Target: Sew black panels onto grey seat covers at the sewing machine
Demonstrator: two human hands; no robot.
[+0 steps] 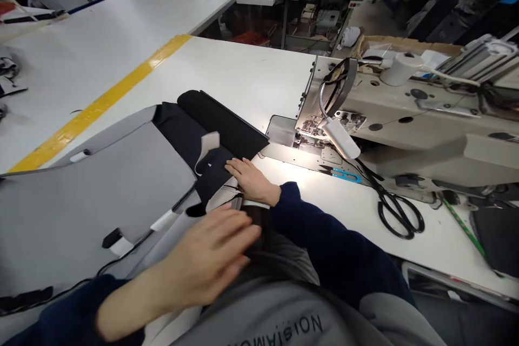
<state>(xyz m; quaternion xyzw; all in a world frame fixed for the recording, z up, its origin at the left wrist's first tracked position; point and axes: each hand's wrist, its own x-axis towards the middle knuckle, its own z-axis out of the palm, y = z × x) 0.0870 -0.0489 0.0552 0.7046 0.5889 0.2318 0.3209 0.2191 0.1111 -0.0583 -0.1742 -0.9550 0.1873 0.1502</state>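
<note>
A large grey panel of padded material (97,200) lies across the white sewing table (259,75), joined to dark navy fabric (182,135) and a black fabric band (221,124). A white tab (208,148) sits on the navy part, and a black tag with white tape (113,240) sits near the panel's lower edge. My right hand (249,179) rests flat on the navy fabric, fingers slightly apart. My left hand (206,254), blurred by motion, is over the panel's folded edge, holding nothing visible.
A sewing machine's needle area (312,132) stands right of the fabric, under a gooseneck lamp (343,138). Black-handled scissors (399,216) and blue thread snips (344,175) lie on the table. A yellow tape strip (101,102) runs along the table.
</note>
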